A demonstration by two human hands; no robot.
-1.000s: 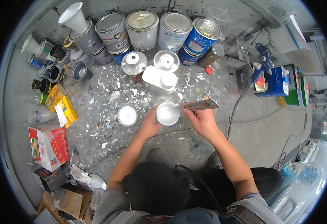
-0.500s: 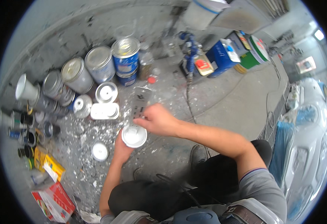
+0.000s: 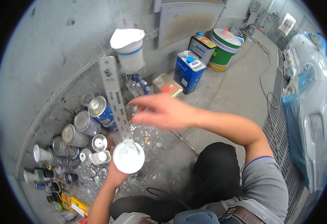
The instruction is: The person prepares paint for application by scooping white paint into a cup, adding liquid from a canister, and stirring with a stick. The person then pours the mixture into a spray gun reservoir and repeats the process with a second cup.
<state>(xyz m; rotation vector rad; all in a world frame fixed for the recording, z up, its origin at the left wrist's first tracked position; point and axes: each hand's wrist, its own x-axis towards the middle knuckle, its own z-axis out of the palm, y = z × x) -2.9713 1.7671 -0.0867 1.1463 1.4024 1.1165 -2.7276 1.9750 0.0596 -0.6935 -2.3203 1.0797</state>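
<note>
My left hand (image 3: 117, 175) is wrapped round a white cup (image 3: 129, 160) with white paint in it, held above the speckled floor. A long, flat slotted mixing stick (image 3: 113, 86) stands in the cup, its upper end leaning away from me toward the wall. Just right of the stick is my right hand (image 3: 165, 111), blurred, with its fingers spread and nothing visible in them. Its fingertips come close to the stick, but I cannot tell whether they touch it. My left fingers are partly hidden behind the cup.
Paint cans (image 3: 82, 121) and smaller containers line the wall at left. Beyond my right hand are a white lined bucket (image 3: 130, 56), a blue spray gun (image 3: 140, 83), a blue canister (image 3: 189, 71) and a green pail (image 3: 224, 48). A hose, floor grating and a partly blue-wrapped car bumper (image 3: 309, 119) lie right.
My right hand has let go of the mixing stick and spread its fingers. The cup appears higher and nearer to me, and the view has swung toward the wall and right.
</note>
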